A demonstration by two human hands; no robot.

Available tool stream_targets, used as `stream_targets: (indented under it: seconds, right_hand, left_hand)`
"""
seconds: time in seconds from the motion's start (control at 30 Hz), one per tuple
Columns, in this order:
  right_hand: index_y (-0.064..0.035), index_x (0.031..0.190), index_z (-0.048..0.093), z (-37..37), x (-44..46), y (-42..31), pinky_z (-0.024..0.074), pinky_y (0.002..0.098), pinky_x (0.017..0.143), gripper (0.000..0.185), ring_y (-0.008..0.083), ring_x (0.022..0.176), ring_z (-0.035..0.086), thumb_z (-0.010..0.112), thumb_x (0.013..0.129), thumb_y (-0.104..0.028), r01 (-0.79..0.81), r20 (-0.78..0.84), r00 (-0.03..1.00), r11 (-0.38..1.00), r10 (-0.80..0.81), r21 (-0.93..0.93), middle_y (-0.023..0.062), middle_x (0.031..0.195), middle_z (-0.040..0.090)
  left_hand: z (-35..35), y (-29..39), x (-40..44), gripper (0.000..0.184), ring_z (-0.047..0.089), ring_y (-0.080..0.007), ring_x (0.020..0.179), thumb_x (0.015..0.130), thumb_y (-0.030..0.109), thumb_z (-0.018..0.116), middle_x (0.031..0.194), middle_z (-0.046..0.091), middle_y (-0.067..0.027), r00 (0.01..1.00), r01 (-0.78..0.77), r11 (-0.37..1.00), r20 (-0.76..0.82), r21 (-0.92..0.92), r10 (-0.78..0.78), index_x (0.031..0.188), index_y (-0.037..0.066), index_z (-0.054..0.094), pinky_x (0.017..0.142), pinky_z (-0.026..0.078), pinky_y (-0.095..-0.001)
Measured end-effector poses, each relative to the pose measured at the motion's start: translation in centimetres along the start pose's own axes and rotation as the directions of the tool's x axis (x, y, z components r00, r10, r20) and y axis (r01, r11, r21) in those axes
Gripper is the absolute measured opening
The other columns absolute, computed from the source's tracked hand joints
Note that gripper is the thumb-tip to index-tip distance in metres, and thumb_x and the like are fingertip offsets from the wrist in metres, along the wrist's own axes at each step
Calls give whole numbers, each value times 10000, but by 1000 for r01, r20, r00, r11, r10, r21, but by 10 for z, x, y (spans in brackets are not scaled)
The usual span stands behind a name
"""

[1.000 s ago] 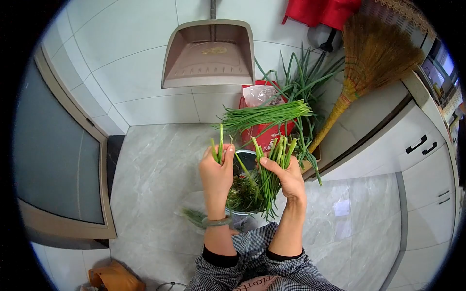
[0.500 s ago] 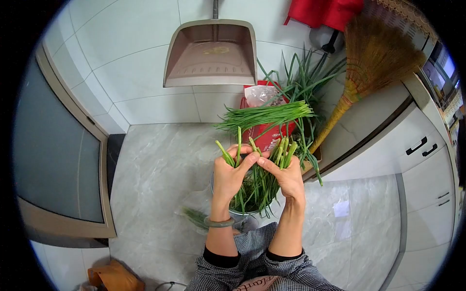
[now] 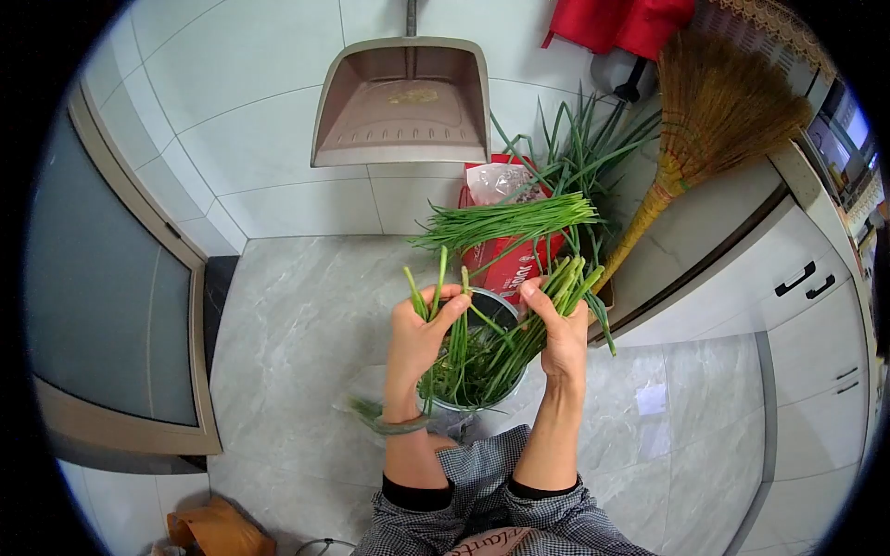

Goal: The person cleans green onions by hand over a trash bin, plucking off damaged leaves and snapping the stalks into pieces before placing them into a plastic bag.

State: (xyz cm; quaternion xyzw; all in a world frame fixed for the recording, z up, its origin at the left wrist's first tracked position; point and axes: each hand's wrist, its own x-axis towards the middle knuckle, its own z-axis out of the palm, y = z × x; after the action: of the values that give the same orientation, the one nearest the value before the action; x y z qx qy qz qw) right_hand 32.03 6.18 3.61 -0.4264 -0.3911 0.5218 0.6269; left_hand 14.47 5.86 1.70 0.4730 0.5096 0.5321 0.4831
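At the round bucket's [image 3: 496,307] six o'clock we read "Plants" on pink cloth [image 3: 491,543]; the glossy red box [image 3: 505,264] at one bears white letters too small to trust. At ten our left hand [image 3: 417,332] pinches slim stalks [image 3: 440,275]; at three our right hand [image 3: 560,335] grips a thick green bunch [image 3: 525,350].

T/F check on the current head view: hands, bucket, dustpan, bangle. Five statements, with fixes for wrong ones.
1. The left hand holds green stalks. True.
2. The right hand is empty. False: it grips a bundle of green stalks.
3. Greens lie inside the bucket. True.
4. The dustpan sits on the floor. False: it is up against the tiled wall.
5. The bangle is on the left arm. True.
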Motion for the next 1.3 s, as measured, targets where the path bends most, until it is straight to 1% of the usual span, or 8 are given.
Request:
stream_targets:
  seconds: [0.37,0.47,0.57,0.73,0.9,1.0,1.2,1.3]
  right_hand:
    - [-6,906,701,9,4,11,424,221,599,172,54,665,535,752,820,-146,-53,6,998,969,56,-242,-27,782,632]
    - [-28,896,692,11,6,9,422,225,597,191,57,671,540,770,803,-174,-127,-38,992,968,122,-217,-25,777,627]
    - [-3,926,689,9,8,12,426,226,603,207,68,665,541,748,823,-172,-13,-30,1000,988,8,-153,-6,786,632]
    - [5,904,665,4,9,16,449,241,621,211,81,677,561,762,807,-155,18,-96,995,980,-38,-199,3,782,635]
    - [23,949,662,9,4,8,463,237,622,225,88,684,572,761,803,-117,39,-29,999,990,-43,-133,25,808,652]
    - [34,1051,664,20,-3,3,476,228,619,262,79,685,573,730,830,-88,11,202,979,1000,-6,-25,50,900,684]
    - [54,1032,648,32,-11,3,466,225,564,281,84,627,570,747,814,-93,-28,287,956,996,53,-89,43,847,666]
    - [4,945,675,31,-8,9,428,204,527,180,46,588,530,751,819,-100,10,244,970,996,12,-89,-14,737,632]
  left_hand:
    - [-7,5,-1,247,382,5,504,907,187,633,890,691,-26,999,21,989,-32,-146,-26,1074,5,652,428,278,-179]
    - [-9,8,-3,265,502,-28,593,917,214,612,906,693,-42,990,-47,998,-134,-32,42,1073,4,657,515,381,-189]
    - [-17,19,-10,282,625,-133,916,931,204,585,904,685,-73,877,-130,956,-419,264,235,1085,-23,649,822,457,-247]
    - [-25,25,-17,224,582,-72,745,945,158,565,927,676,-30,782,-281,941,-523,189,339,1075,-3,651,678,449,-207]
    - [-25,37,-29,235,330,20,513,951,187,557,879,649,28,939,-190,980,-282,58,198,1097,27,647,450,253,-181]
    - [-13,40,-28,244,344,19,517,953,208,559,826,629,46,983,-109,992,-157,-67,98,1089,25,647,456,255,-178]
    - [6,19,-16,200,316,17,495,965,165,543,695,541,76,991,-127,980,-72,-155,117,1049,15,645,444,224,-179]
    - [7,25,-17,219,450,-22,597,933,159,604,928,612,9,995,-96,983,-14,-157,95,1070,1,671,507,352,-188]
